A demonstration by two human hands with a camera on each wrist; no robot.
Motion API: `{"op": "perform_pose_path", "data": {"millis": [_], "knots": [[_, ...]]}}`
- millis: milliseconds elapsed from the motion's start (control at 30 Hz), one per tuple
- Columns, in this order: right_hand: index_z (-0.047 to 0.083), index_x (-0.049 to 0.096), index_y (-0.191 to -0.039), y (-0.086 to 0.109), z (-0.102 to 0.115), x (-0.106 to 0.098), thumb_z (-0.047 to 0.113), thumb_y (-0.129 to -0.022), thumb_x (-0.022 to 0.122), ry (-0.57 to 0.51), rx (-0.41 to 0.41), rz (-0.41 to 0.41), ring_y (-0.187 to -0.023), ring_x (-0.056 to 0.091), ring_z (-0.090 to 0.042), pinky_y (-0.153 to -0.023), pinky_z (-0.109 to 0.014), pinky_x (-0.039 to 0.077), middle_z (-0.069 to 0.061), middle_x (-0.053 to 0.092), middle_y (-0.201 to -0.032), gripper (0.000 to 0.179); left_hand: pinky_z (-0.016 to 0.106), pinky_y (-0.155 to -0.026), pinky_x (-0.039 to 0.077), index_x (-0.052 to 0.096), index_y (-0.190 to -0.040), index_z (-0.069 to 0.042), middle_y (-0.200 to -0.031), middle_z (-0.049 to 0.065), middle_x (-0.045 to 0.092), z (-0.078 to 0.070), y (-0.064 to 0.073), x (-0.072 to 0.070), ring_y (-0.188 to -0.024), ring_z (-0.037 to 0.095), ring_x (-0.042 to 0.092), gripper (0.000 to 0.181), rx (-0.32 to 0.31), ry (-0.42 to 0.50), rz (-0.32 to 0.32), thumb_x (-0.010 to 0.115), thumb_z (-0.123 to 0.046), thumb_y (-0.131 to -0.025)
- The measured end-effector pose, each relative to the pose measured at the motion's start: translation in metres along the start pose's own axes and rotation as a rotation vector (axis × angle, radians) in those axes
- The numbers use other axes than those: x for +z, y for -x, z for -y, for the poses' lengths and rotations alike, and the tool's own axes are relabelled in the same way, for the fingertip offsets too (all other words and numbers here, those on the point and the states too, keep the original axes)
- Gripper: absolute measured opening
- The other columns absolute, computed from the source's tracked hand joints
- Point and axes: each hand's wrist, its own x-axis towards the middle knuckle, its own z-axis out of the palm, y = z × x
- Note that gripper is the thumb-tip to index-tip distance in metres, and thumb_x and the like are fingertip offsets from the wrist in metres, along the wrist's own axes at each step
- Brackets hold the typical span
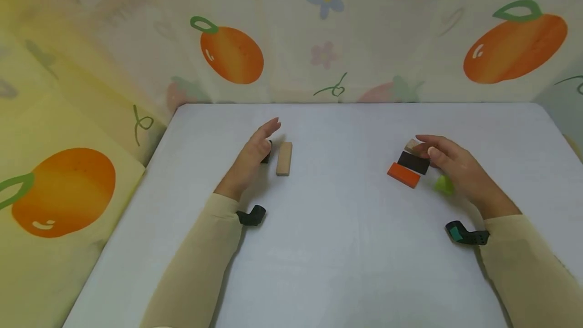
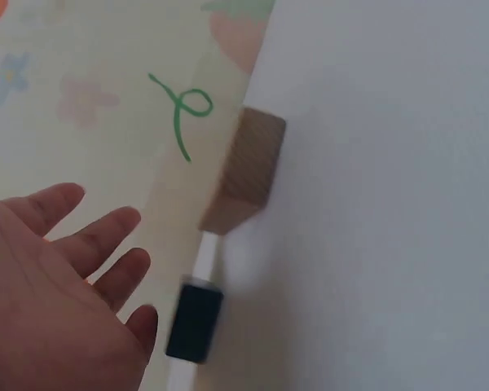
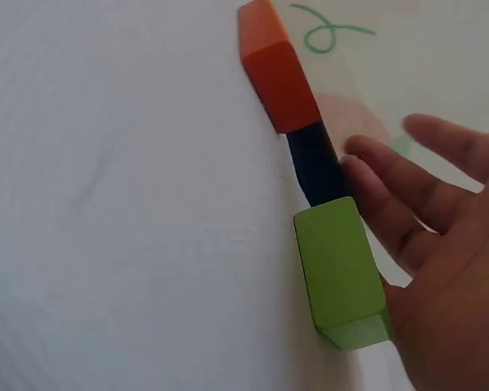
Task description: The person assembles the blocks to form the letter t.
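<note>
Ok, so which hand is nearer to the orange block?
Your right hand; it's just to the right of the orange block. Your left hand is far off to its left, beside the plain wooden block.

The left sleeve [image 1: 193, 267] and right sleeve [image 1: 528, 272] are long, plain beige. A black, bent left wrist camera [image 1: 252, 215] juts inward from one; the right wrist camera [image 1: 468, 236], also black, carries a teal patch [image 1: 455, 233] and small dots [image 1: 479, 238].
</note>
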Motion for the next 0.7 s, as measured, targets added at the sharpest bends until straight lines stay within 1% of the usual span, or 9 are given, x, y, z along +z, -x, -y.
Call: {"op": "perform_pose_path", "data": {"millis": [100,167,200,267,333,400,467,567,700], "knots": [[0.003,0.055,-0.157,0.001,-0.006,0.002,0.023,-0.115,0.058,0.1,0.069,-0.018,-0.116,0.055,-0.009,-0.093,-0.01,0.042,-0.018,0.061,-0.144,0.047,0.055,-0.128,0.011,0.033,-0.172,-0.01,-0.172,0.008,0.039,0.01,0.001,-0.002,-0.162,0.022,0.021,0.106,-0.039,-0.08,0.016,0.057,-0.082,-0.098],[0.002,0.059,-0.153,0.001,-0.009,0.004,0.02,-0.112,0.065,0.149,0.067,-0.03,-0.109,0.057,-0.009,-0.089,-0.01,0.043,-0.02,0.062,-0.143,0.045,0.055,-0.128,0.011,0.036,-0.172,-0.017,-0.171,-0.001,0.041,0.014,0.002,-0.003,-0.161,0.019,0.021,0.094,-0.094,-0.153,0.02,0.067,-0.07,-0.1],[0.001,0.062,-0.15,0.0,-0.01,0.005,0.017,-0.111,0.068,0.168,0.055,-0.037,-0.106,0.058,-0.009,-0.087,-0.01,0.044,-0.021,0.063,-0.142,0.043,0.058,-0.127,0.012,0.038,-0.171,-0.021,-0.171,-0.004,0.04,0.016,0.003,-0.003,-0.161,0.021,0.02,0.092,-0.128,-0.192,0.024,0.073,-0.065,-0.098],[0.002,0.066,-0.145,0.0,-0.012,0.006,0.012,-0.108,0.071,0.214,0.028,-0.058,-0.101,0.058,-0.01,-0.084,-0.01,0.043,-0.019,0.065,-0.137,0.039,0.063,-0.125,0.017,0.041,-0.17,-0.028,-0.171,-0.005,0.038,0.017,0.003,-0.002,-0.16,0.024,0.02,0.091,-0.176,-0.277,0.037,0.083,-0.055,-0.094],[0.001,0.069,-0.141,-0.002,-0.013,0.007,0.005,-0.104,0.075,0.262,-0.019,-0.067,-0.102,0.056,-0.013,-0.083,-0.011,0.042,-0.019,0.067,-0.132,0.038,0.064,-0.121,0.023,0.044,-0.169,-0.033,-0.172,-0.004,0.035,0.016,0.003,0.0,-0.159,0.027,0.019,0.097,-0.215,-0.359,0.051,0.09,-0.054,-0.086],[0.001,0.071,-0.138,-0.003,-0.013,0.008,0.001,-0.101,0.078,0.315,-0.055,-0.068,-0.104,0.055,-0.019,-0.083,-0.015,0.042,-0.019,0.068,-0.128,0.038,0.064,-0.12,0.023,0.044,-0.168,-0.032,-0.172,-0.001,0.035,0.017,0.003,0.001,-0.159,0.028,0.017,0.1,-0.216,-0.444,0.082,0.093,-0.052,-0.083],[0.001,0.071,-0.137,-0.004,-0.014,0.01,-0.001,-0.097,0.081,0.357,-0.089,-0.06,-0.108,0.055,-0.026,-0.083,-0.021,0.042,-0.02,0.068,-0.127,0.041,0.061,-0.12,0.019,0.045,-0.167,-0.028,-0.171,0.001,0.037,0.017,0.002,0.001,-0.16,0.025,0.016,0.099,-0.196,-0.492,0.106,0.094,-0.047,-0.083],[-0.001,0.071,-0.135,-0.005,-0.013,0.012,-0.003,-0.095,0.083,0.397,-0.112,-0.049,-0.112,0.055,-0.037,-0.086,-0.033,0.044,-0.024,0.068,-0.127,0.042,0.058,-0.12,0.014,0.048,-0.165,-0.023,-0.168,0.0,0.043,0.019,0.001,0.001,-0.161,0.021,0.016,0.095,-0.162,-0.53,0.122,0.095,-0.042,-0.085],[-0.002,0.071,-0.135,-0.005,-0.012,0.014,-0.002,-0.095,0.083,0.431,-0.1,-0.034,-0.118,0.054,-0.044,-0.089,-0.048,0.044,-0.027,0.067,-0.129,0.042,0.058,-0.12,0.013,0.052,-0.163,-0.021,-0.166,0.0,0.047,0.021,0.002,0.001,-0.16,0.02,0.018,0.092,-0.152,-0.53,0.114,0.095,-0.042,-0.085]]}}
